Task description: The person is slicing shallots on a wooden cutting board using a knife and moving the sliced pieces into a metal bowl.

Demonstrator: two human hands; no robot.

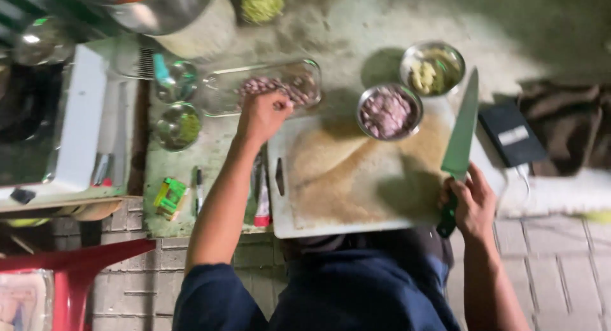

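Right hand (472,207) grips the dark handle of a green-bladed knife (461,137), fingers wrapped tight around it, blade pointing away from the body over the right edge of the white cutting board (344,178). Left hand (263,114) reaches forward past the board's far left corner, fingers curled loosely at the rim of a clear glass dish (267,86) that holds purplish chopped pieces; it may be pinching some of them, but blur hides that. On the board's far side stands a small steel bowl (389,111) filled with similar purple pieces, and just beyond it a 2nd steel bowl (433,68) with pale yellowish bits. Left of the glass dish sit 2 small round cups (178,124), one with something green inside. A dark flat case (512,133) lies right of the knife
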